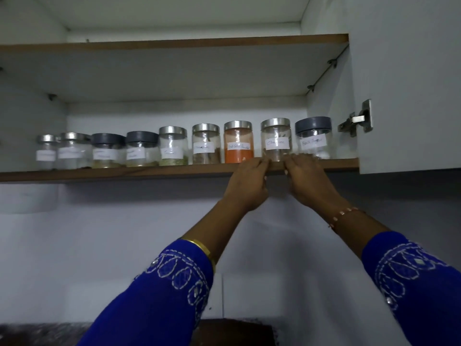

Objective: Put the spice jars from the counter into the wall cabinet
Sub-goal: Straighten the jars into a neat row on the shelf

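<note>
A row of several labelled glass spice jars stands along the front of the wall cabinet's lower shelf (124,172). Some have steel lids, some grey lids. The jar of red powder (238,142) is just left of the clear steel-lidded cinnamon jar (275,138), and a grey-lidded jar (313,137) ends the row on the right. My left hand (248,183) and my right hand (306,181) reach up to the shelf edge. Their fingertips press on either side of the cinnamon jar's base. The jar stands upright on the shelf.
The upper shelf (174,42) holds nothing that I can see. The open cabinet door (411,83) with its metal hinge (356,119) is close on the right. A white wall runs below the cabinet, and a strip of dark counter (37,333) shows at the bottom.
</note>
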